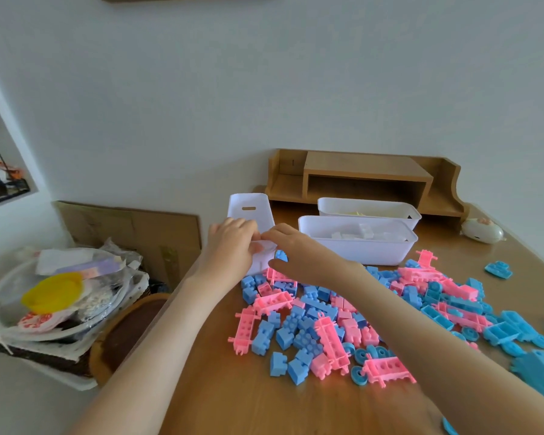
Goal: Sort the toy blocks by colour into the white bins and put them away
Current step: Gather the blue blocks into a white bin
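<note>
Both hands meet at the near rim of the narrow white bin (248, 208) at the bench's (248, 403) far left. The left hand (231, 240) and the right hand (296, 249) each have a curled grip on that rim. The pile of pink and blue blocks (308, 340) lies nearer, to the right.

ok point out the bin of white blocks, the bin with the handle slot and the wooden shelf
bin of white blocks (358, 251), head view, front wall
bin with handle slot (248, 200), head view, far wall above the slot
wooden shelf (365, 164), head view, top board
</note>
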`<action>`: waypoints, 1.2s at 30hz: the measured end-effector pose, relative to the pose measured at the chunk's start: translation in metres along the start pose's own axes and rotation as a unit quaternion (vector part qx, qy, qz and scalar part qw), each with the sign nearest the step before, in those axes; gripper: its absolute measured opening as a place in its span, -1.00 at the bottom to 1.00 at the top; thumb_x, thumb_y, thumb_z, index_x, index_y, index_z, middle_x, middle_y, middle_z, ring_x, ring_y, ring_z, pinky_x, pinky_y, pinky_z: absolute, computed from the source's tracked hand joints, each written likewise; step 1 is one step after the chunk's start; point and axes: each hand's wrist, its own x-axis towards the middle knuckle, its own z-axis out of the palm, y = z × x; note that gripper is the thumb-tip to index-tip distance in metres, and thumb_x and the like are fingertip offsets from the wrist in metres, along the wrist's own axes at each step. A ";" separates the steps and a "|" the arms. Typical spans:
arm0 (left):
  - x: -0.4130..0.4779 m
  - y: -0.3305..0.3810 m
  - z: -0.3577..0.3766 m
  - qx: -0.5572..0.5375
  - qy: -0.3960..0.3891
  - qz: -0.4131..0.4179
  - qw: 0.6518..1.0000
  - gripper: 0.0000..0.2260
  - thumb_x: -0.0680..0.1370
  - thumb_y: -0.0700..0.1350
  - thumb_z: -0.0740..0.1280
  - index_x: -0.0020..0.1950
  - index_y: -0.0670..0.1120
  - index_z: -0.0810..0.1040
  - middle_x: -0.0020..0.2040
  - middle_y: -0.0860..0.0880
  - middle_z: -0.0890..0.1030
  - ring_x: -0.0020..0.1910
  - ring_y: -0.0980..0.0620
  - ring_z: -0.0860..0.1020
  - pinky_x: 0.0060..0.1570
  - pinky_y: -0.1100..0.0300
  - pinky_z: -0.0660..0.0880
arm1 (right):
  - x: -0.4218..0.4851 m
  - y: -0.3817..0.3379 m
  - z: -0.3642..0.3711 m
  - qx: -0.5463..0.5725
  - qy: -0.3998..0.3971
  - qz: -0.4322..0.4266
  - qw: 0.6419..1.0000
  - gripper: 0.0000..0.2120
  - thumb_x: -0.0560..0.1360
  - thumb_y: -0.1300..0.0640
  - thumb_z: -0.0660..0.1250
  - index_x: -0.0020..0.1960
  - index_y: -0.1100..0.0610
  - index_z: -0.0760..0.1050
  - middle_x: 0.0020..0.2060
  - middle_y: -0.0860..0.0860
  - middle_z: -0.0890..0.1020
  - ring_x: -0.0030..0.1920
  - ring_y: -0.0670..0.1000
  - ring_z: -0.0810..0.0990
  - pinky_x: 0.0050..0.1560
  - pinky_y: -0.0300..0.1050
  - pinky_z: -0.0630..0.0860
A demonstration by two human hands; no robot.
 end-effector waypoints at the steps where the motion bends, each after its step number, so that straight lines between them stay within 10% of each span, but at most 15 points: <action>1: 0.001 0.001 0.000 -0.009 0.011 -0.014 1.000 -0.90 0.56 -0.08 0.31 -0.03 0.00 0.39 0.10 0.02 0.55 0.10 0.04 0.45 0.00 0.27 0.19 | -0.001 0.000 -0.001 0.011 0.007 -0.003 1.000 -0.55 0.55 0.15 0.27 0.41 0.07 0.27 0.37 -0.01 0.33 0.30 0.01 0.39 0.30 -0.17 0.35; 14: 0.000 0.034 -0.008 0.062 0.238 0.059 0.967 -0.73 0.24 -0.32 0.55 -0.21 -0.14 0.52 -0.25 -0.06 0.57 -0.21 -0.13 0.55 -0.06 0.07 0.24 | -0.003 0.008 -0.002 -0.042 0.230 -0.040 0.972 -0.63 0.46 0.14 0.39 0.17 0.29 0.38 0.18 0.17 0.41 0.15 0.11 0.38 0.14 -0.18 0.31; 21: 0.000 0.054 -0.007 0.045 0.266 0.093 0.959 -0.77 0.26 -0.39 0.45 -0.21 -0.13 0.53 -0.26 -0.04 0.58 -0.18 -0.11 0.55 -0.03 0.01 0.29 | -0.019 0.020 -0.012 0.073 0.221 0.015 0.972 -0.67 0.48 0.16 0.37 0.13 0.21 0.28 0.12 0.10 0.41 -0.02 0.08 0.48 -0.04 -0.08 0.52; 36: 0.007 0.125 -0.002 -0.043 0.277 0.174 0.944 -0.85 0.33 -0.31 0.49 -0.28 -0.11 0.58 -0.36 -0.01 0.59 -0.29 -0.08 0.56 -0.05 0.10 0.18 | -0.088 0.065 -0.058 -0.038 0.246 0.057 0.967 -0.79 0.59 0.14 0.19 -0.03 0.28 0.49 -0.22 0.04 0.49 -0.25 0.06 0.47 -0.25 -0.17 0.39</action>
